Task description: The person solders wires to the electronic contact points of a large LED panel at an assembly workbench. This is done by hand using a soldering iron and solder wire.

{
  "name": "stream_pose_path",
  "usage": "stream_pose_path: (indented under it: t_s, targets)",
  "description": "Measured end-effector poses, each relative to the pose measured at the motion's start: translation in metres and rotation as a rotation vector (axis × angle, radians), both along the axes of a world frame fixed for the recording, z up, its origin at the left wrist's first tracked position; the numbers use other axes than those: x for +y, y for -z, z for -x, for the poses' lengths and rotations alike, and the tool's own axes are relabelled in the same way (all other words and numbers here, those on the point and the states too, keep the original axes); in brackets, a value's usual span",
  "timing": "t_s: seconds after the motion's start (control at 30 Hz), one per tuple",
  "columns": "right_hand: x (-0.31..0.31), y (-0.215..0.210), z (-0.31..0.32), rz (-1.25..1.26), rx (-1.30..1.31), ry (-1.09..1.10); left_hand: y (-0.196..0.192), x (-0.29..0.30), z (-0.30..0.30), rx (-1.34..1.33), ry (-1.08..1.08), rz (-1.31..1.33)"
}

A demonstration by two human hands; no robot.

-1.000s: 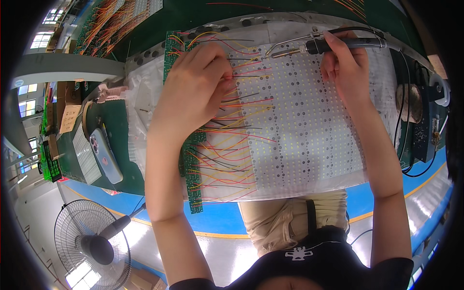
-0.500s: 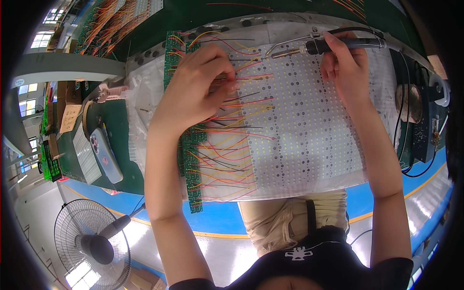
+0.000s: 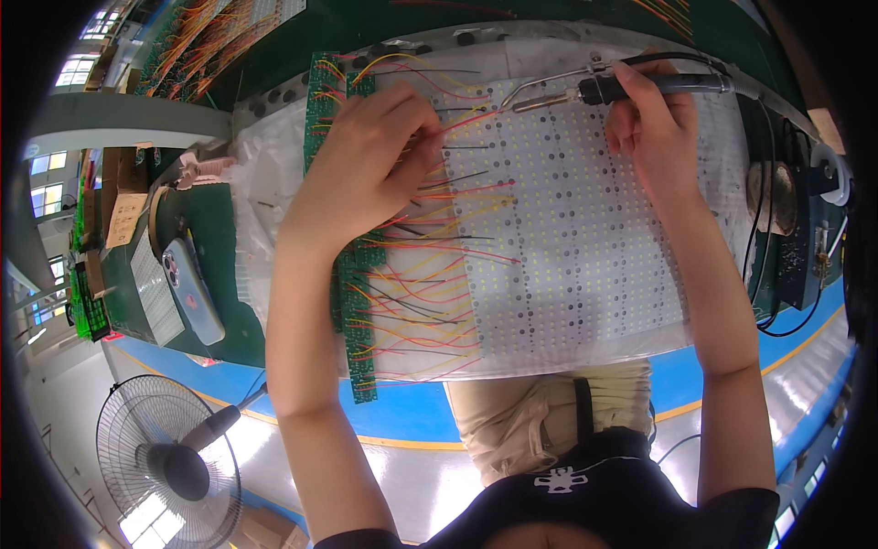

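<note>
My right hand (image 3: 660,128) is closed round the black handle of a soldering iron (image 3: 599,90). Its metal tip points left, with a thin curved feed tube (image 3: 540,79) ending beside it. Close to that tip runs the end of a red wire (image 3: 471,120), pinched between the fingers of my left hand (image 3: 370,169); the exact contact is too small to tell. Below lies a white panel (image 3: 594,265) dotted with rows of small yellowish parts and dark round spots. Green circuit boards (image 3: 363,343) line its left side, trailing red, yellow and black wires (image 3: 425,293). My left hand hides part of them.
A phone (image 3: 194,293) lies on the green bench at the left, near a grey metal bar (image 3: 137,122). More wired boards (image 3: 215,46) are at the far left. A dark box with cables (image 3: 803,238) stands right. A fan (image 3: 174,467) stands lower left.
My left hand has shifted slightly, and the red wire's end now reaches the soldering iron's tip area. My right hand stays nearly in place. The whole view has drifted a little.
</note>
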State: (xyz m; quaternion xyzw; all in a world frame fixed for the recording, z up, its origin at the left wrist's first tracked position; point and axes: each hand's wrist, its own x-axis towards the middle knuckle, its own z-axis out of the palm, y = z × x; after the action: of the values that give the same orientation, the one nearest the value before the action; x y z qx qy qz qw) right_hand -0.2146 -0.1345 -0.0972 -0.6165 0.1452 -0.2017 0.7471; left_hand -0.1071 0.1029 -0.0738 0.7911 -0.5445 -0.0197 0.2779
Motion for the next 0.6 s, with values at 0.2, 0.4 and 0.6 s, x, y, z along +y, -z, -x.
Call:
stream_pose_path:
  t_s: [0.2,0.4,0.6]
  targets:
    - [0.0008,0.0,0.0001,0.012,-0.011,-0.004,-0.0009,0.001,-0.0014,0.03,0.037,0.002]
    - [0.0006,0.0011,-0.001,0.03,-0.008,0.0,0.0013,0.0015,-0.0026,0.027,0.028,0.022]
    - [-0.0001,0.0001,-0.0008,0.046,-0.007,0.002,0.0005,0.0009,-0.0036,0.025,0.049,0.033]
